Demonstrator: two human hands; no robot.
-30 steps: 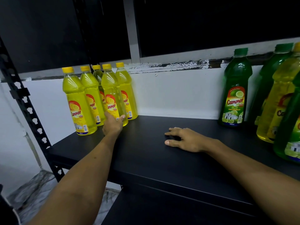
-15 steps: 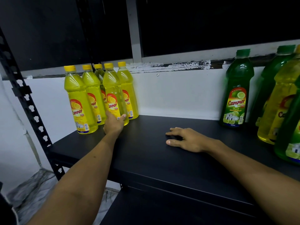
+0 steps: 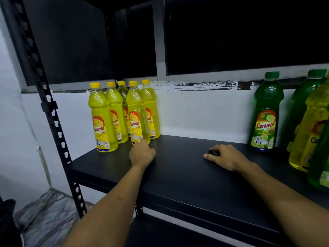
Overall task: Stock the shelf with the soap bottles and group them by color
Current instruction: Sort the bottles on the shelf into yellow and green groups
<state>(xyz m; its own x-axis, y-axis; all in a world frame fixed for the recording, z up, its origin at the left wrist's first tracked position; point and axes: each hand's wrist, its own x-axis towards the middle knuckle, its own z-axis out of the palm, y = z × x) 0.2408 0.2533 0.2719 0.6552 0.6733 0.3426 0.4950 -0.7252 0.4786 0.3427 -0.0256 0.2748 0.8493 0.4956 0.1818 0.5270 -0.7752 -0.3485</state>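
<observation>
Several yellow soap bottles (image 3: 137, 113) stand grouped at the back left of the black shelf (image 3: 178, 175). My left hand (image 3: 142, 154) sits just in front of the nearest yellow bottle, fingertips at its base, holding nothing. My right hand (image 3: 224, 157) rests palm-down on the shelf's middle, fingers loosely bent, holding nothing. At the right stand green soap bottles (image 3: 266, 113), one more behind (image 3: 302, 107), with a yellow bottle (image 3: 309, 129) mixed among them and another green one (image 3: 320, 168) at the frame edge.
A black slotted upright (image 3: 51, 113) frames the shelf's left side. A white wall runs behind the bottles, with a dark window above. A lower shelf (image 3: 160, 232) sits beneath, and a patterned floor (image 3: 48, 216) shows at bottom left.
My left hand has let go of the front yellow bottle and drawn back slightly toward me. My right hand stays put on the shelf.
</observation>
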